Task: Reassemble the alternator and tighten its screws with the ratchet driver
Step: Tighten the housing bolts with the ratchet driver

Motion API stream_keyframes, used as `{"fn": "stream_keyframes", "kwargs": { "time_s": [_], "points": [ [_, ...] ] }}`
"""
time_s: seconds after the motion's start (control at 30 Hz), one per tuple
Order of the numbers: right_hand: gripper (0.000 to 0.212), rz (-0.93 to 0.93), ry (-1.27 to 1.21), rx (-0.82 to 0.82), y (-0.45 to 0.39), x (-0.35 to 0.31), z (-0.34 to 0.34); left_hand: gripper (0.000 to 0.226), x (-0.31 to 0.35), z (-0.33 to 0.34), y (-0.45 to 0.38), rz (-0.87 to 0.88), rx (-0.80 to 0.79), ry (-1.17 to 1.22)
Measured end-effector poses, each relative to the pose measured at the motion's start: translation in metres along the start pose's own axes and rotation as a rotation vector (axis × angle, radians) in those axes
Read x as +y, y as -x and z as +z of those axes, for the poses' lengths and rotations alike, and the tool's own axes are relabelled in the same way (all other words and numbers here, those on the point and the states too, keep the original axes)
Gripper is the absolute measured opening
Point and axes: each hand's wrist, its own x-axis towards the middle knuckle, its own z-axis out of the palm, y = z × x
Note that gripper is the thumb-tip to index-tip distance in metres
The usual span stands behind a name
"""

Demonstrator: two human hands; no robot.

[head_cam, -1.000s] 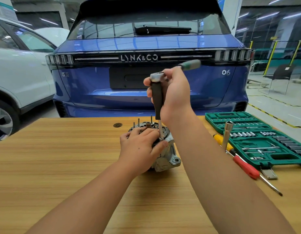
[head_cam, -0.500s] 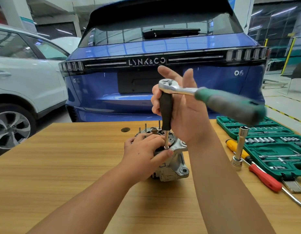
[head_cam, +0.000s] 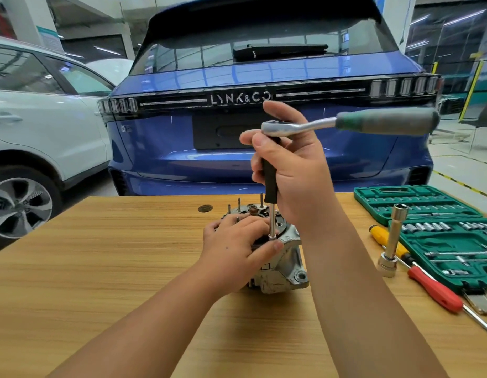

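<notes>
A silver alternator (head_cam: 284, 266) stands on the wooden table (head_cam: 114, 268) with several studs sticking up from its top. My left hand (head_cam: 236, 246) lies over its top and grips it, thumb beside the driver's tip. My right hand (head_cam: 291, 170) holds the black extension handle (head_cam: 270, 181) upright, its thin shaft and socket (head_cam: 271, 233) set down on a screw of the alternator. A ratchet (head_cam: 346, 124) with a chrome head and green grip sits on top of the handle, pointing right.
At the right lie a green socket case (head_cam: 438, 230), a long socket standing upright (head_cam: 392, 238), a yellow screwdriver (head_cam: 384, 238) and a red screwdriver (head_cam: 436, 290). A blue car (head_cam: 264, 77) stands close behind the table, a white car (head_cam: 32, 118) at the left.
The ratchet's green grip has swung round from the far side to point right. My right hand's fingers have loosened and re-set on the black handle. My left hand stays on the alternator.
</notes>
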Motion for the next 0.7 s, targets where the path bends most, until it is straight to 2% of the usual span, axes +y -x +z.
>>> {"fn": "stream_keyframes", "kwargs": {
  "time_s": [0.13, 0.23, 0.33, 0.43, 0.53, 0.6, 0.63, 0.7],
  "points": [
    [0.034, -0.043, 0.026, -0.024, -0.001, 0.006, 0.0, 0.031, -0.001, 0.001, 0.0, 0.015, 0.014, -0.001],
    [0.041, -0.001, -0.112, -0.064, -0.003, 0.007, -0.002, 0.025, -0.001, 0.002, 0.001, 0.021, 0.029, 0.007],
    [0.05, 0.05, -0.3, -0.145, -0.003, 0.005, -0.008, 0.029, -0.002, 0.003, 0.0, 0.023, 0.047, 0.001],
    [0.055, 0.09, -0.292, -0.119, -0.003, 0.004, -0.008, 0.038, -0.001, 0.002, 0.0, 0.03, 0.043, 0.0],
    [0.051, 0.094, -0.09, 0.084, -0.004, 0.001, -0.001, 0.039, 0.001, 0.001, 0.0, 0.024, 0.023, -0.005],
    [0.034, 0.065, 0.086, 0.214, -0.005, 0.0, 0.0, 0.031, 0.002, 0.0, 0.001, 0.016, 0.017, -0.013],
    [0.02, 0.069, 0.12, 0.235, -0.005, -0.001, -0.001, 0.03, 0.002, 0.0, 0.001, 0.017, 0.019, -0.013],
    [0.011, 0.136, 0.05, 0.135, -0.005, -0.002, -0.004, 0.035, 0.001, 0.001, 0.001, 0.023, 0.024, -0.005]
  ]
}}
